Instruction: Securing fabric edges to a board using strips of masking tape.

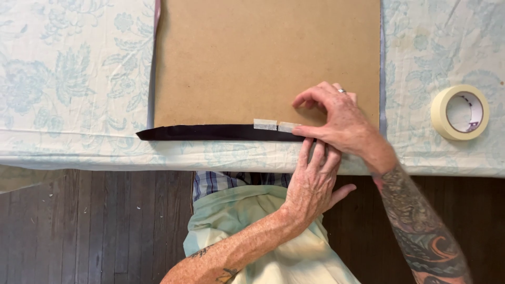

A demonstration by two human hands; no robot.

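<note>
The right hand [336,123] is pressing its fingertips onto a masking tape piece [288,126] at the dark, thin, floppy-looking strip [221,132] along the board's [263,58] six-o'clock edge, while the left hand [313,181], fingers together, is flattening the strip's end.

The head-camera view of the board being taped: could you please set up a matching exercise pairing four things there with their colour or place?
Things:
1. masking tape roll
2. fabric strip
3. hardboard panel
4. right hand

Descriptions:
A. dark, lying along the panel's near edge
B. plain brown, flat on the floral tablecloth
C. cream, lying apart at the table's right
D. fingertips pressing short tape pieces at the strip

Pairs: 1-C, 2-A, 3-B, 4-D
</note>
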